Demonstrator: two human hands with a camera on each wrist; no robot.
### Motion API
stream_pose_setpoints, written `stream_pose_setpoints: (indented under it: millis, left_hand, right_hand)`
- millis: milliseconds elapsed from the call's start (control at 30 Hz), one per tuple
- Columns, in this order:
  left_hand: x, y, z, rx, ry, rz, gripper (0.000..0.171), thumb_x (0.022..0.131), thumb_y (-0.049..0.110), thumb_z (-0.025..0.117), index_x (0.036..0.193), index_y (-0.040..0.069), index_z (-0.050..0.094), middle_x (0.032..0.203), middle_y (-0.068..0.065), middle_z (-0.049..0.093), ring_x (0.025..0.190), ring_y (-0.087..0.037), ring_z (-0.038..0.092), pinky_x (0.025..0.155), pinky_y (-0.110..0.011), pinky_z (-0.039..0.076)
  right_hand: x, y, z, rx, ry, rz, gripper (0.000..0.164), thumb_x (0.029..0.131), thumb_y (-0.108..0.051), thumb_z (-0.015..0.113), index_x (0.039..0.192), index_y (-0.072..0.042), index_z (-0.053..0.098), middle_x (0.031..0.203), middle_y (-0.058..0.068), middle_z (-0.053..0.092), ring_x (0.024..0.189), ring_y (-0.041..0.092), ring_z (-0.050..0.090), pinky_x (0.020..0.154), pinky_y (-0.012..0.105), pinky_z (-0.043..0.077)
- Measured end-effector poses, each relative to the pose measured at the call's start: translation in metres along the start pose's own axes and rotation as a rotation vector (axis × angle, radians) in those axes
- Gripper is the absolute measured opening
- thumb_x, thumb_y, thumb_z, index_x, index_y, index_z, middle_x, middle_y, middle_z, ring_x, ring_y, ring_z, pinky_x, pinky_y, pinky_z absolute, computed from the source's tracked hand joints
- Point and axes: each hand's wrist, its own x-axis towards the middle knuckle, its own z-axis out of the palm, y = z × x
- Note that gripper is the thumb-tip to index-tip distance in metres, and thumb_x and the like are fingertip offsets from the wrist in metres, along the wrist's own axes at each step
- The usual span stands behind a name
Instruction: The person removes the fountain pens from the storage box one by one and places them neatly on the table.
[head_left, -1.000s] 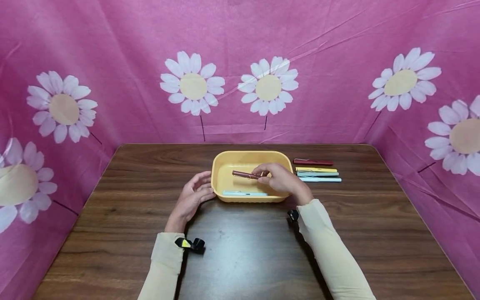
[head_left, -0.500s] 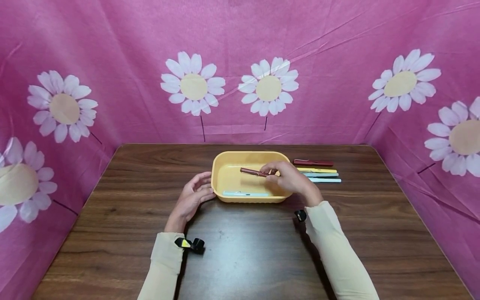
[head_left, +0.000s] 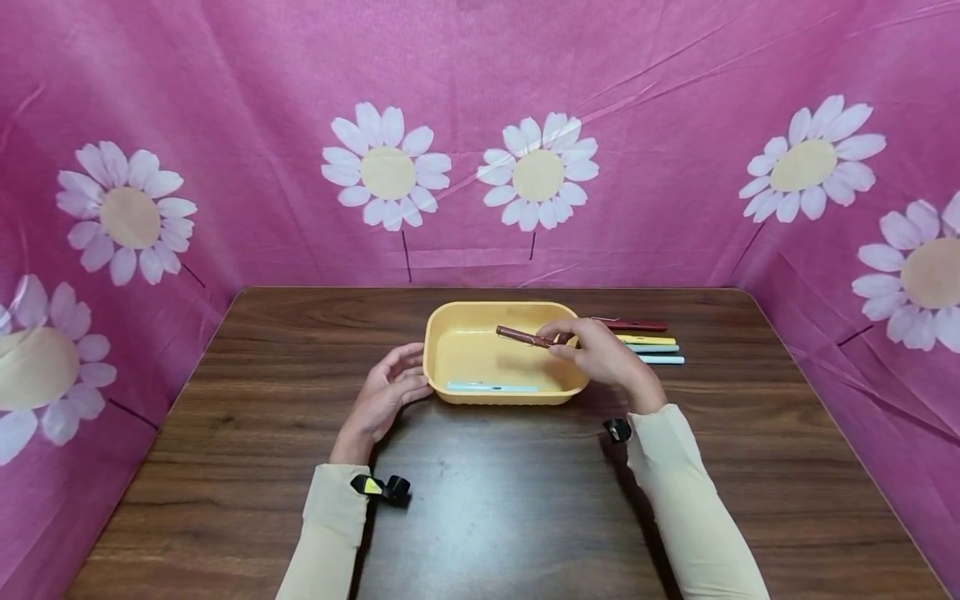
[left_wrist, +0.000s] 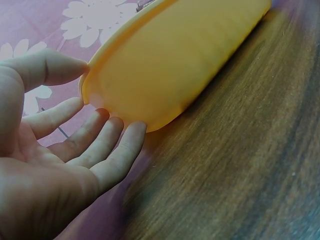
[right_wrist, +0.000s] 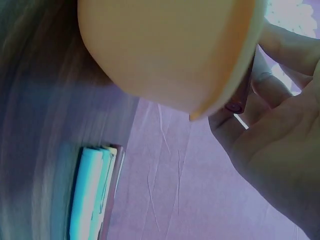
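Brown pen (head_left: 519, 335) farther right above yellow tray (head_left: 476, 354), in right hand's (head_left: 598, 352) pinch grip, left hand (head_left: 384, 396) spread.

A brown pen (head_left: 517, 335) with a clip, pinched in the right hand (head_left: 600, 350), points toward ten o'clock above a rounded yellow tray (head_left: 510, 399) that the left hand (head_left: 381, 400) touches at nine, a pale-blue pen (head_left: 492, 387) lying inside toward six.

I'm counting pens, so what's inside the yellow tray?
A light blue pen lies in the yellow tray, along its near side. The right hand holds a brown pen over it; anything beneath that hand is hidden.
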Motion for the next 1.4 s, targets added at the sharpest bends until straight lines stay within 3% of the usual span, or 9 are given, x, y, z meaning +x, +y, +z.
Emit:
stream_pose_setpoints:
  millis: [267, 433, 633, 867, 1033, 1400]
  left_hand:
    - [0.002, 0.001, 0.001, -0.007, 0.001, 0.004, 0.062, 0.090, -0.015, 0.057, 0.148, -0.009, 0.036, 0.134, -0.026, 0.045, 0.109, -0.023, 0.061, 0.091, -0.035, 0.059]
    - [0.002, 0.000, 0.001, -0.009, 0.002, 0.001, 0.063, 0.090, -0.015, 0.057, 0.148, -0.009, 0.036, 0.135, -0.027, 0.044, 0.110, -0.025, 0.060, 0.092, -0.036, 0.058]
    - [0.001, -0.001, 0.001, -0.011, 0.011, -0.007, 0.062, 0.090, -0.014, 0.058, 0.148, -0.008, 0.037, 0.137, -0.028, 0.043, 0.111, -0.026, 0.060, 0.092, -0.037, 0.058]
    - [0.000, -0.004, 0.002, -0.019, 0.003, -0.006, 0.062, 0.089, -0.015, 0.057, 0.148, -0.009, 0.037, 0.133, -0.025, 0.046, 0.108, -0.023, 0.061, 0.091, -0.035, 0.059]
    - [-0.001, -0.004, 0.001, -0.020, 0.005, 0.004, 0.062, 0.089, -0.015, 0.057, 0.147, -0.010, 0.037, 0.130, -0.024, 0.047, 0.107, -0.023, 0.061, 0.090, -0.036, 0.059]
    - [-0.001, -0.001, 0.000, -0.012, -0.004, 0.014, 0.062, 0.089, -0.015, 0.056, 0.148, -0.010, 0.036, 0.135, -0.029, 0.044, 0.110, -0.024, 0.060, 0.092, -0.036, 0.058]
  right_hand:
    - [-0.011, 0.007, -0.010, 0.055, 0.046, 0.028, 0.022, 0.096, 0.000, 0.066, 0.117, -0.002, 0.072, 0.101, 0.013, 0.070, 0.090, 0.025, 0.060, 0.074, 0.037, 0.051]
    - [-0.017, 0.013, -0.018, 0.011, 0.066, 0.024, 0.023, 0.096, 0.000, 0.067, 0.118, -0.002, 0.072, 0.101, 0.012, 0.071, 0.089, 0.025, 0.060, 0.070, 0.034, 0.051]
    - [-0.025, 0.021, -0.027, -0.008, 0.056, 0.056, 0.025, 0.095, 0.001, 0.066, 0.119, -0.003, 0.072, 0.106, 0.010, 0.072, 0.094, 0.025, 0.062, 0.079, 0.040, 0.054]
    - [-0.036, 0.030, -0.033, -0.043, 0.080, 0.081, 0.023, 0.094, -0.001, 0.070, 0.116, -0.006, 0.074, 0.117, 0.013, 0.070, 0.093, 0.025, 0.061, 0.075, 0.031, 0.053]
    - [-0.039, 0.033, -0.037, -0.050, 0.071, 0.082, 0.021, 0.095, -0.001, 0.069, 0.113, -0.007, 0.075, 0.123, 0.015, 0.068, 0.097, 0.025, 0.061, 0.077, 0.032, 0.052]
    - [-0.044, 0.041, -0.042, -0.063, 0.059, 0.102, 0.020, 0.094, 0.001, 0.068, 0.112, -0.006, 0.074, 0.103, 0.011, 0.071, 0.086, 0.023, 0.058, 0.070, 0.029, 0.048]
